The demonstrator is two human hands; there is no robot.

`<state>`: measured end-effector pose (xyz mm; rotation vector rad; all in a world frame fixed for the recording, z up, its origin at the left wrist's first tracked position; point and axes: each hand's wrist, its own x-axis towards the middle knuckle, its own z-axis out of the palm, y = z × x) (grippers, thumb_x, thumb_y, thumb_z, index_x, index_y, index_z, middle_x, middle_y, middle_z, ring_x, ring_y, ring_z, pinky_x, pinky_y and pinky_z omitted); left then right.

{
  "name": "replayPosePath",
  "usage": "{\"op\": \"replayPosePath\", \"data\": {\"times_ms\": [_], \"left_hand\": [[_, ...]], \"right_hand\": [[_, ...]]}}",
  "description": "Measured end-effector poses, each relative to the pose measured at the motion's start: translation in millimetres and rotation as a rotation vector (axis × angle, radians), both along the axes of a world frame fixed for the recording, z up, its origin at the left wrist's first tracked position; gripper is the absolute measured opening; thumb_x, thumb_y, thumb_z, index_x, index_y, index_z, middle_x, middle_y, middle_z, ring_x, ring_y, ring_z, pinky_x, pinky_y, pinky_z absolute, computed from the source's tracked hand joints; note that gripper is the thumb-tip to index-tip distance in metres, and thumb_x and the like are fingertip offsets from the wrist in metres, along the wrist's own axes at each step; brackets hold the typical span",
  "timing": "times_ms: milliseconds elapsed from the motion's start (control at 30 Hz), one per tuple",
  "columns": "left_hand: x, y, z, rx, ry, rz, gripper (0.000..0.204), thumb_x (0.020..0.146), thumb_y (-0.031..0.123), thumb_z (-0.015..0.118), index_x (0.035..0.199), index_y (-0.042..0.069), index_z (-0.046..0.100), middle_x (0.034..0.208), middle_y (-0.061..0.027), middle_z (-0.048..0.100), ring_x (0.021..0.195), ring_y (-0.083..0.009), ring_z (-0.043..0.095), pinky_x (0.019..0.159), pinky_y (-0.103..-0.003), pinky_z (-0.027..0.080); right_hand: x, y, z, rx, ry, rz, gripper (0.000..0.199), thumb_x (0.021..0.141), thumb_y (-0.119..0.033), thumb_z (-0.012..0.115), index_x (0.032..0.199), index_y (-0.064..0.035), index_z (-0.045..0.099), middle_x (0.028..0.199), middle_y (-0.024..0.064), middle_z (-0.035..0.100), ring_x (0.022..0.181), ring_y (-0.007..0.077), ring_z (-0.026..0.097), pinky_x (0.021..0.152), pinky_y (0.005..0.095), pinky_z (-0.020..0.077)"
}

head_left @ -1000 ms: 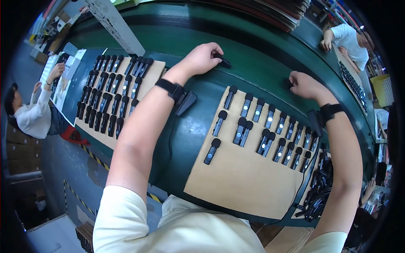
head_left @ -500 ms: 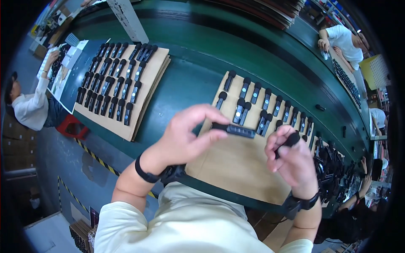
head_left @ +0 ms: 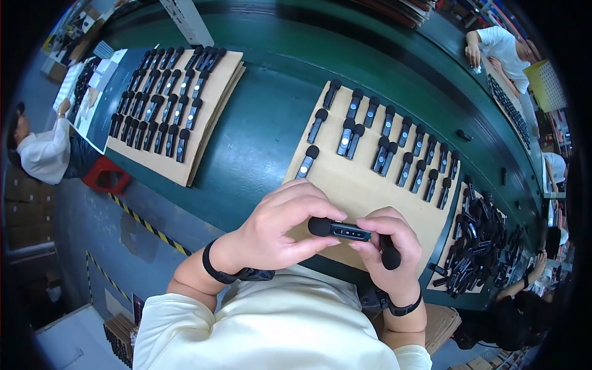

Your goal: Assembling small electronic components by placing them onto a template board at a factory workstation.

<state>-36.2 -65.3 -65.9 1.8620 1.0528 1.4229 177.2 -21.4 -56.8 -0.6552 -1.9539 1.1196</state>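
Observation:
Between thumb and fingers, my left hand (head_left: pixel 274 225) grips a small black clip-on microphone (head_left: pixel 350 232) near its round foam windscreen. Its body lies level, showing a row of small marks. My right hand (head_left: pixel 401 246) pinches the far end of that body with thumb and forefinger. A second microphone with a black foam windscreen (head_left: pixel 390 256) is tucked in the right hand; most of its body is hidden by the fingers. Both hands are in front of my torso, over the near edge of a cardboard sheet (head_left: pixel 345 191). Several like microphones (head_left: pixel 307 161) lie on it in rows, some with a lit spot.
At the left, more microphones stand in rows on stacked cardboard (head_left: pixel 200 145). A jumbled heap of black microphones (head_left: pixel 472 246) lies at the right on the green table (head_left: pixel 259 123). A red stool (head_left: pixel 106 176) stands on the floor. Other people (head_left: pixel 46 151) work around.
Both hands have come closer to my body and together. The right hand has moved left and now touches the microphone in my left hand. The view has shifted slightly.

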Motion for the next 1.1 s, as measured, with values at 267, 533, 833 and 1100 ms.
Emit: {"op": "replayPosePath", "data": {"times_ms": [267,533,833,1100], "left_hand": [[7.9,4.8,-1.4,0.111,0.047,0.006,0.030,0.071,0.004,0.081,0.098,0.001,0.068,0.086,-0.0090,0.063,0.076,-0.0243,0.060,0.071,-0.035,0.048],[11.9,8.2,0.7,0.105,0.057,0.027,0.031,0.071,0.003,0.080,0.100,0.002,0.067,0.089,-0.0096,0.063,0.077,-0.0244,0.060,0.072,-0.036,0.048],[13.3,10.9,1.5,0.115,0.220,0.127,0.035,0.066,0.002,0.077,0.099,0.003,0.067,0.086,-0.0095,0.064,0.074,-0.0247,0.059,0.071,-0.036,0.046],[-0.8,12.0,-10.2,0.126,0.392,0.231,0.035,0.062,0.001,0.075,0.096,0.004,0.066,0.082,-0.0079,0.066,0.072,-0.0264,0.061,0.069,-0.037,0.045]], "right_hand": [[7.7,1.0,-1.0,-0.037,0.031,0.004,0.034,0.074,0.004,0.079,0.105,-0.0021,0.065,0.082,0.0044,0.057,0.058,0.0094,0.042,0.052,0.0239,0.0340],[14.3,2.4,-0.8,-0.182,0.000,-0.009,0.032,0.078,0.003,0.076,0.106,0.0006,0.061,0.088,0.0056,0.056,0.063,0.0081,0.043,0.062,0.0212,0.0363],[0.2,4.2,8.6,0.158,-0.076,-0.008,0.038,0.072,0.010,0.074,0.106,-0.0032,0.063,0.090,0.0081,0.058,0.065,0.0136,0.049,0.058,0.0241,0.0406],[11.1,4.8,-7.1,-0.112,-0.105,-0.072,0.038,0.079,0.011,0.066,0.113,-0.0010,0.055,0.099,0.0099,0.057,0.069,0.0117,0.050,0.063,0.0214,0.0405]]}}
